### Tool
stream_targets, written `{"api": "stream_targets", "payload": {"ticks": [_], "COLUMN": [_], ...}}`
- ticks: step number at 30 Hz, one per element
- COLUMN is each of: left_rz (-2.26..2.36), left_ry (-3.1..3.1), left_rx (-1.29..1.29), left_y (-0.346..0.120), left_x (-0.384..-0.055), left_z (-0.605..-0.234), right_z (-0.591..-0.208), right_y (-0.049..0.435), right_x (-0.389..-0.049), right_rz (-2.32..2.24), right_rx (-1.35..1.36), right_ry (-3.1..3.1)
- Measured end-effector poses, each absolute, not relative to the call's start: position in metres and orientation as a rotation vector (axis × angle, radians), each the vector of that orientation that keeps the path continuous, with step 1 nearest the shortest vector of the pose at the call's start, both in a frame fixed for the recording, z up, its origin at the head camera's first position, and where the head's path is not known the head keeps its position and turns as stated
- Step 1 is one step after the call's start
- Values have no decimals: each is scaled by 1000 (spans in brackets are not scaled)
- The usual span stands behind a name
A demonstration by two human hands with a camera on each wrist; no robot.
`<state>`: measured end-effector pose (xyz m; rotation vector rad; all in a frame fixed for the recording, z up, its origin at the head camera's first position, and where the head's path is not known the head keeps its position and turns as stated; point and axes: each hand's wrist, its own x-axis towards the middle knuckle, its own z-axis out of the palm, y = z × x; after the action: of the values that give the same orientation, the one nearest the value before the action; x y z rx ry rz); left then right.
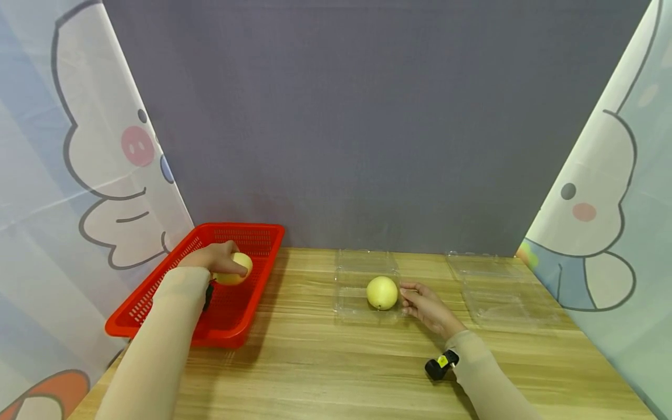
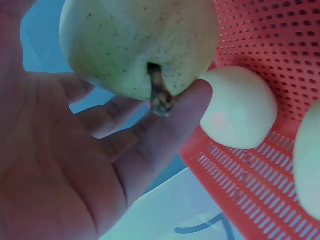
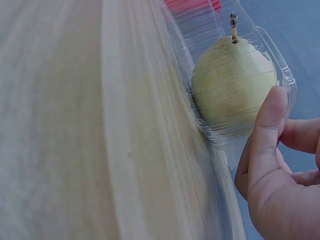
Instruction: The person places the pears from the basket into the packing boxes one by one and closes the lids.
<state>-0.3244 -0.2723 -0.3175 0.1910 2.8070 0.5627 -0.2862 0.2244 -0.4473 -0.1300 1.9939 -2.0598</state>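
My left hand [image 1: 212, 258] grips a pale yellow pear [image 1: 234, 269] over the red basket [image 1: 280, 242]. The left wrist view shows this pear's [image 2: 140, 40] dark stem hanging past my curled fingers. In the middle of the table lies a clear plastic container [image 1: 349, 300] with a hinged lid folded back, and one pear [image 1: 382, 293] sits in its right side. My right hand [image 1: 427, 309] is at the container's right edge. From the right wrist, my thumb [image 3: 272, 107] and fingers pinch the container's wall beside that pear [image 3: 232, 82].
Inside the basket are more pears, including one [image 2: 240, 107] by its slotted wall. A second clear container [image 1: 504, 300] lies open on the right of the wooden table [image 1: 315, 373]. A grey backdrop [image 1: 388, 128] stands behind, with printed cloth panels at both sides.
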Motion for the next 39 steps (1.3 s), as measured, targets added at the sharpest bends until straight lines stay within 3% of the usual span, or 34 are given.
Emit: {"api": "stream_targets", "payload": {"ticks": [39], "left_rz": [521], "left_ry": [2993], "left_rx": [469], "left_y": [-240], "left_x": [-327], "left_z": [-297], "right_z": [-449], "right_y": [223], "right_x": [-287], "right_rz": [-2068], "right_rx": [-110], "right_ry": [2001]}}
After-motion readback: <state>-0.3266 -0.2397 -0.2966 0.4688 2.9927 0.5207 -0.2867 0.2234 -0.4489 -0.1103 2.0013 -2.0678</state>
